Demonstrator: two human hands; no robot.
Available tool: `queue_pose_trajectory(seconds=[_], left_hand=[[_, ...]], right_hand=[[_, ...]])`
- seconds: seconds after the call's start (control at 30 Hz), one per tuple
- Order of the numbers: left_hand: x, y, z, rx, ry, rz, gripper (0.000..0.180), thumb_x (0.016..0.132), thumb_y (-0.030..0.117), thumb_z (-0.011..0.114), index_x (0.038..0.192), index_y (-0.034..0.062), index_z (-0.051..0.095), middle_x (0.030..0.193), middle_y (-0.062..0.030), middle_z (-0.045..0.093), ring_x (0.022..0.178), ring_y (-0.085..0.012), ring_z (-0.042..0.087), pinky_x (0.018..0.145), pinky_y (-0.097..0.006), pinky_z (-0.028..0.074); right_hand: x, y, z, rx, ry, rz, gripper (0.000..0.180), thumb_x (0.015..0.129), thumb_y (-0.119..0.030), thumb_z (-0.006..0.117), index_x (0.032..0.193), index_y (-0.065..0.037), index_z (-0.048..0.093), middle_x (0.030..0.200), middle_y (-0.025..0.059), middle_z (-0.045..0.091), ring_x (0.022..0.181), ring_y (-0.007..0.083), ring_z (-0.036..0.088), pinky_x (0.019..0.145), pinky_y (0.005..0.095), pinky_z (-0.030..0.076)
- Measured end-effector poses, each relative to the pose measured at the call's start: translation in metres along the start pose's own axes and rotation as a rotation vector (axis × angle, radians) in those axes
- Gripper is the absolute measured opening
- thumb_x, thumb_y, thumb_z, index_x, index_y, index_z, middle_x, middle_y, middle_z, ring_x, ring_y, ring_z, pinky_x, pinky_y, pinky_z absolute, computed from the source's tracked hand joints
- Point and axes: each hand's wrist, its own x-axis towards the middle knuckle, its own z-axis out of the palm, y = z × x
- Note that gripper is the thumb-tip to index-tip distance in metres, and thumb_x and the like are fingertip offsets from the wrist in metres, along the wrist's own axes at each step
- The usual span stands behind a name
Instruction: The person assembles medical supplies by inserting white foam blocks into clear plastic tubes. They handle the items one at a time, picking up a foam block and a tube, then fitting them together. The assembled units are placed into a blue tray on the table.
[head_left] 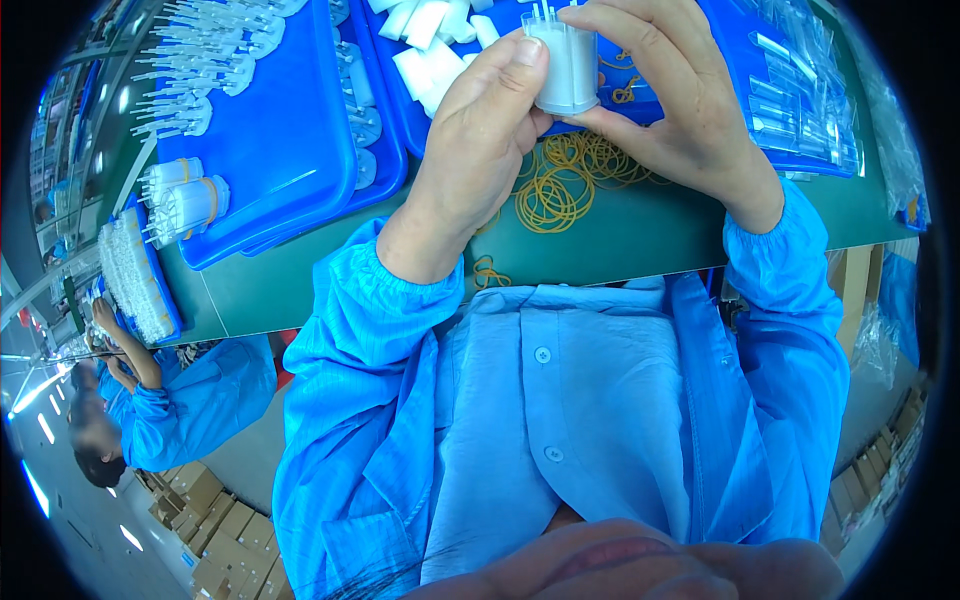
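Above the bench, both my hands hold one small assembly [567, 75], a white foam-like block between clear plastic pieces with thin pins sticking out of its top. My left hand [478, 135] grips its left side, the thumb pressed on the front and the other fingers mostly hidden. From the right, my right hand [690, 105] spans it, with the thumb under the bottom edge and a forefinger at the top. Below the hands lies a loose pile of yellow rubber bands [553, 200]. White foam blocks [428, 75] fill a blue tray just beyond my left hand.
At left, a blue tray [275, 165] carries rows of clear pinned plastic pieces [205, 60] and banded bundles [188, 205]. Clear plastic parts [785, 110] lie in another blue tray at right. A co-worker in blue [205, 400] works at far left, near stacked cardboard boxes [235, 540].
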Motion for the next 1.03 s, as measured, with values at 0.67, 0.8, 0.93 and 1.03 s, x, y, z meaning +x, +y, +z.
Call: queue_pose_trajectory(seconds=[0.67,0.8,0.93,1.03], left_hand=[[0.002,0.002,-0.002,-0.090,-0.017,-0.049,0.045,0.095,0.024,0.061,0.127,-0.0051,0.047,0.116,-0.0155,0.060,0.109,-0.0235,0.060,0.096,-0.037,0.049],[0.002,0.001,-0.008,-0.190,-0.078,-0.046,0.048,0.095,0.015,0.055,0.136,-0.0062,0.040,0.129,-0.0220,0.053,0.114,-0.0308,0.059,0.099,-0.043,0.048],[0.000,0.003,0.002,0.135,-0.071,0.042,0.059,0.092,0.021,0.060,0.140,-0.0055,0.036,0.132,-0.0223,0.051,0.121,-0.0322,0.054,0.104,-0.044,0.044],[-0.001,0.000,0.002,0.214,-0.077,0.075,0.065,0.090,0.021,0.064,0.142,-0.0046,0.033,0.134,-0.0217,0.050,0.124,-0.0338,0.052,0.106,-0.045,0.041]], right_hand=[[-0.003,0.005,0.006,-0.094,0.096,-0.078,0.056,0.067,-0.020,0.084,0.113,0.001,0.059,0.102,0.0149,0.055,0.091,0.0321,0.055,0.080,0.0411,0.044],[0.000,0.000,0.001,-0.056,0.084,-0.046,0.058,0.064,-0.018,0.085,0.113,0.000,0.059,0.102,0.0145,0.055,0.092,0.0318,0.055,0.080,0.0406,0.044],[-0.004,0.009,0.005,-0.030,0.149,-0.045,0.061,0.061,-0.015,0.084,0.114,0.000,0.059,0.102,0.0147,0.055,0.092,0.0322,0.055,0.081,0.0408,0.044],[-0.014,0.021,0.012,-0.102,0.106,-0.042,0.062,0.060,-0.013,0.084,0.115,0.000,0.058,0.103,0.0151,0.054,0.093,0.0325,0.054,0.082,0.0418,0.044]])
